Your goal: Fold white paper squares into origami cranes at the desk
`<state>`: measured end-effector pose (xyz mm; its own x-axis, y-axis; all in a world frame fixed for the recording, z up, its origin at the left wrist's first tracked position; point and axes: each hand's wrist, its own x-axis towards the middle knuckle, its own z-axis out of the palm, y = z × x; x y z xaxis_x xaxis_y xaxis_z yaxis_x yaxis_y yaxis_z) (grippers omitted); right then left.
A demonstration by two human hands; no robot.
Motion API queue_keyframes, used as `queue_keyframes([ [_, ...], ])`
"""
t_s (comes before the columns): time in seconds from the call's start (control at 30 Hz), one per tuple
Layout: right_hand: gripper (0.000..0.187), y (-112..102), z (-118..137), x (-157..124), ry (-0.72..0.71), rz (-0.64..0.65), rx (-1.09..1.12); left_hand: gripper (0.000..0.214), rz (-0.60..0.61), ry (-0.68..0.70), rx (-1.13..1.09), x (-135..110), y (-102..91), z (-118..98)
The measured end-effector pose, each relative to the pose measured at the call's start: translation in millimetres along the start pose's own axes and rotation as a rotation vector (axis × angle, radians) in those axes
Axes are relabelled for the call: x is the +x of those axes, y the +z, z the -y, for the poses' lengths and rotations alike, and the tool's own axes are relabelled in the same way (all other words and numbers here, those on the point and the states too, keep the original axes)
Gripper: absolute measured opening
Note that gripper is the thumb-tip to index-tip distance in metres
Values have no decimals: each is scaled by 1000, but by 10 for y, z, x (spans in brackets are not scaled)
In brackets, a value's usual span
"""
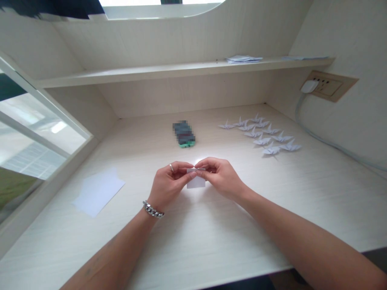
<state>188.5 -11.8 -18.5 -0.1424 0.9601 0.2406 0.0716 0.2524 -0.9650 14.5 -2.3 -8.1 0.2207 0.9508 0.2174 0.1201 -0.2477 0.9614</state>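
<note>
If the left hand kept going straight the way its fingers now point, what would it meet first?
The left hand points rightward, so it would first meet the right hand, just past the folded paper both pinch.

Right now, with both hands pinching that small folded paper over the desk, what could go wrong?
1. The folded paper is small and pinched only at its top edge by the left hand and right hand; a crease could land crooked or the paper could slip.
2. The finished paper cranes sit close to the right forearm; a sweep might crush or scatter them.
3. The loose sheet lies near the left elbow and could be brushed away.
</note>
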Motion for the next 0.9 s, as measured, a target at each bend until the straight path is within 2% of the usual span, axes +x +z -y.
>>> queue_keyframes([
  [0.27,11,-2,65,10,6,15,-49,21,-30,-30,61,-10,0,-21],
  [0.53,11,24,30,-1,35,-14,8,14,-78,-64,83,-13,33,-69],
  [0.6,21,38,31,-3,74,-49,75,14,-105,-61,76,-14,40,-70],
  [0.67,40,48,34,2,136,-80,137,15,-144,-58,79,-12,41,-59],
  [0.73,52,55,36,11,210,-67,158,17,-180,-59,65,-9,41,-41],
  [0.83,34,63,40,20,298,13,189,25,-215,-72,-21,-3,49,-21],
  [0.9,27,70,47,20,333,15,253,30,-235,-84,-78,-2,65,-25],
])
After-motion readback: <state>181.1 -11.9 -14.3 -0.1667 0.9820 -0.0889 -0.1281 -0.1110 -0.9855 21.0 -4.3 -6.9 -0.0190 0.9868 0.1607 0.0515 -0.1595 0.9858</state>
